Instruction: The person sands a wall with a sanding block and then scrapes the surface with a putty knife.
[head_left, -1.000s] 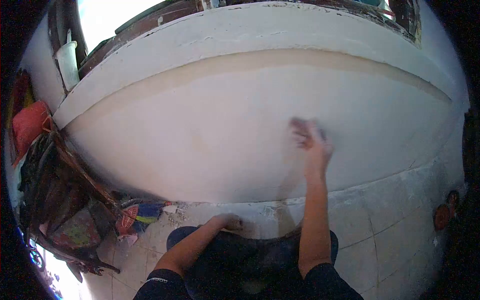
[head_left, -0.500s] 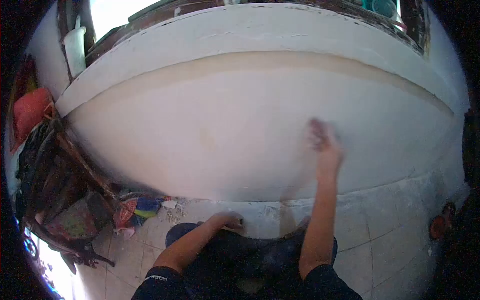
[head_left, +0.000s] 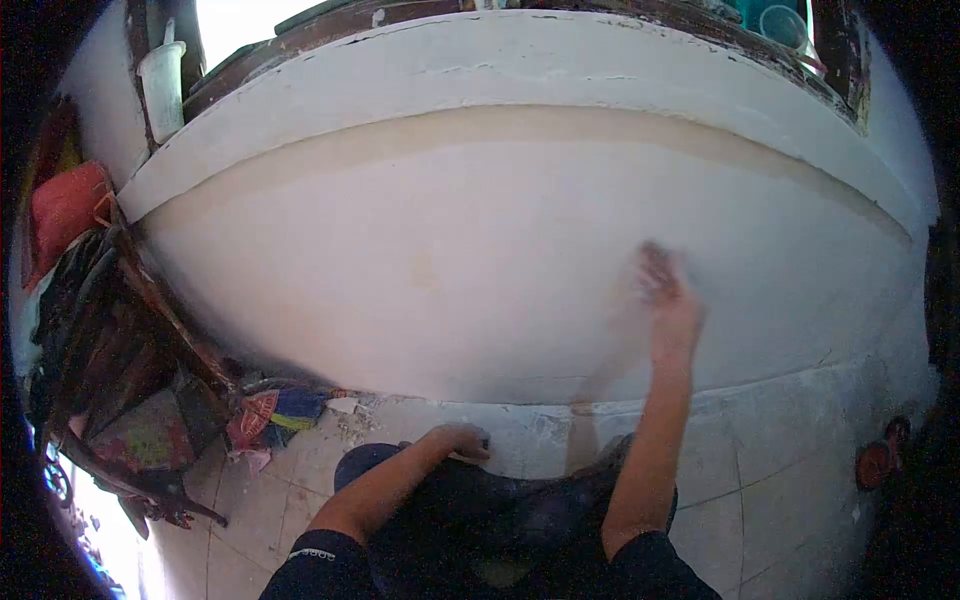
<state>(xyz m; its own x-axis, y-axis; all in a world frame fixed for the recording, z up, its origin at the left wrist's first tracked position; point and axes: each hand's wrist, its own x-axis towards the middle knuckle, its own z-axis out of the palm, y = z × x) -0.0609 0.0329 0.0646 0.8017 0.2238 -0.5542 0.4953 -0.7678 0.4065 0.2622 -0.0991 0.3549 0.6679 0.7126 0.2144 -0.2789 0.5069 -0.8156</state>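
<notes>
We see the wide, smooth white wall [head_left: 450,250] ahead, running long from side to side. The bare right hand [head_left: 668,280] is nearer, up at it; the bare left hand [head_left: 460,440] is low, by the dark-clothed leg [head_left: 365,463]. With blur, we can't tell if either grip holds anything.

indoor room [head_left: 105,115]: tiled floor [head_left: 790,510], white wall [head_left: 430,220]

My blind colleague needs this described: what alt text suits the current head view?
A person's right hand, blurred, is raised at a white wall; whether it holds anything is unclear. The left hand is lower down. Dark clutter and a red bundle crowd the left side.
</notes>
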